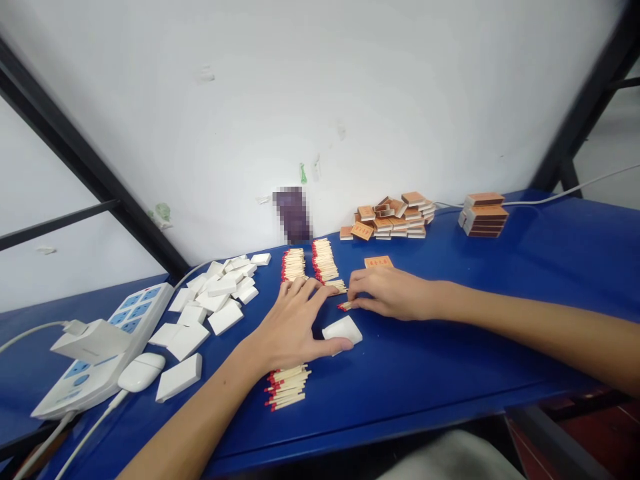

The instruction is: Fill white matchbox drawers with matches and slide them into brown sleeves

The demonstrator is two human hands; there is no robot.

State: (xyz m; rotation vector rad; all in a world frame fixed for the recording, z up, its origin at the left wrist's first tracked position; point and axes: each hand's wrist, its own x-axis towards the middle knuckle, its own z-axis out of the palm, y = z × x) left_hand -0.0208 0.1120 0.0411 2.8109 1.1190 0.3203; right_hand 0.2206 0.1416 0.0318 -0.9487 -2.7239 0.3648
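My right hand [393,293] pinches a few red-tipped matches [345,307] low over the table. Fingers apart, my left hand [293,327] reaches across the middle, its fingertips by two rows of matches, a left row [293,265] and a right row [325,260]. A white piece like a matchbox tray [345,329] lies under my left thumb; whether the thumb touches it I cannot tell. Another bunch of matches [289,387] is spread below my left wrist, partly covered. Beyond my right hand lies an orange matchbox sleeve [379,262], partly hidden by the fingers.
White trays [215,293] are heaped at the left, beside a power strip [145,313] with a charger [95,341] and a white earbud case [143,371] on a cable. Orange matchboxes [395,220] form a pile against the wall; a neat stack [484,217] stands farther right on the blue table [500,320].
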